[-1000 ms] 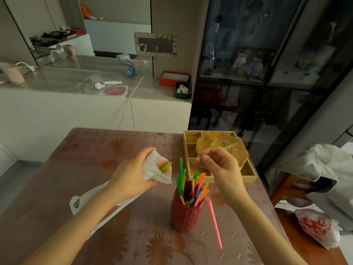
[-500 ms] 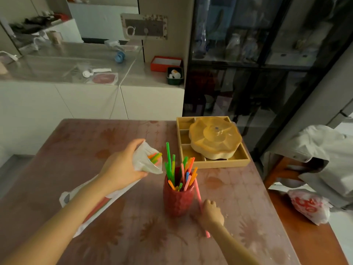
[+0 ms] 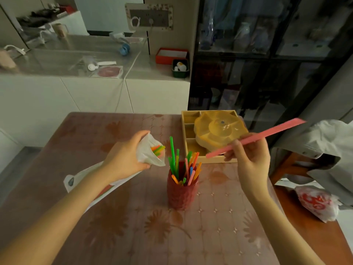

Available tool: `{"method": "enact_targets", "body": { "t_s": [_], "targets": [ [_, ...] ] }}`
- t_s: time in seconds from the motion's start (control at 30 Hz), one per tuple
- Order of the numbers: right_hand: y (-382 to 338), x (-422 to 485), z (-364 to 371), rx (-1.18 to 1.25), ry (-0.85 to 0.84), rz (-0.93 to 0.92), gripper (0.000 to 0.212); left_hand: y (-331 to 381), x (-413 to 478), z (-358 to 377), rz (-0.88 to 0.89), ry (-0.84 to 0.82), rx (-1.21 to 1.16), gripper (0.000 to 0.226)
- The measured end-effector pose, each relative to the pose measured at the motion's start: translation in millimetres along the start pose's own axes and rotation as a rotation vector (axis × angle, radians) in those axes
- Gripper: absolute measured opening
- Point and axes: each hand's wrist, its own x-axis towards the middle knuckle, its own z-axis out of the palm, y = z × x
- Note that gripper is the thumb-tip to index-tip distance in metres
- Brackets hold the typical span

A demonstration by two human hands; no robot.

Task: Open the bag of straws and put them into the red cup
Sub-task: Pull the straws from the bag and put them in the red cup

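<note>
A textured red cup (image 3: 181, 194) stands upright in the middle of the table with several coloured straws (image 3: 179, 165) sticking out of it. My left hand (image 3: 125, 157) grips the white straw bag (image 3: 150, 155) just left of the cup; the bag's open mouth faces the cup and shows a few straw ends. To the right of the cup and higher, my right hand (image 3: 248, 159) pinches a long pink straw (image 3: 267, 134). That straw slants up to the right, with its lower end above and right of the cup.
A brown flower-patterned table (image 3: 133, 236) carries everything. A wooden compartment tray (image 3: 188, 119) with a yellow lidded dish (image 3: 219, 131) sits behind the cup. At the right, a grey jacket (image 3: 328, 150) hangs over a chair above a red-and-white plastic bag (image 3: 317, 203).
My right hand went down to the table beside the cup, picked up the pink straw lying there, and has raised it up to the right. The left hand has kept holding the bag.
</note>
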Motion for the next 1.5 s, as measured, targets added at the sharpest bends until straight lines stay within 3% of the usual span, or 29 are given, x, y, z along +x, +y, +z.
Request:
{"method": "enact_targets", "body": {
  "t_s": [0.1,0.2,0.27,0.4,0.6,0.73,0.9,1.13,1.3,1.5],
  "targets": [
    [-22,-5,16,-0.051,-0.24,-0.036,0.02,1,-3,1,0.042,0.031,0.029,0.089],
    [-15,-8,35,-0.445,-0.479,-0.102,0.011,1,-7,0,0.103,0.081,0.073,0.088],
    [-13,-9,42,-0.54,-0.539,-0.15,0.011,-2,-10,-2,0.153,0.111,0.1,0.089],
    [-23,-5,46,-0.386,-0.443,-0.15,0.003,-10,-17,-3,0.207,0.129,0.134,0.091],
    [-46,-8,57,-0.146,-0.328,-0.081,0.012,-3,-18,-20,0.261,0.137,0.177,0.092],
    [-62,-12,77,0.15,-0.376,0.232,0.028,13,-8,-54,0.38,0.218,0.335,0.093],
    [-74,-8,106,0.61,-0.365,0.672,0.035,47,4,-93,0.585,0.242,0.696,0.102],
    [-65,6,133,1.254,-0.337,1.055,0.047,104,22,-116,0.64,-0.025,1.039,0.076],
    [-70,6,133,1.243,-0.314,1.105,0.034,115,31,-109,0.592,-0.199,1.164,0.063],
    [-57,4,136,1.15,-0.202,1.091,0.033,110,35,-111,0.574,-0.2,1.084,0.058]
  ]
}}
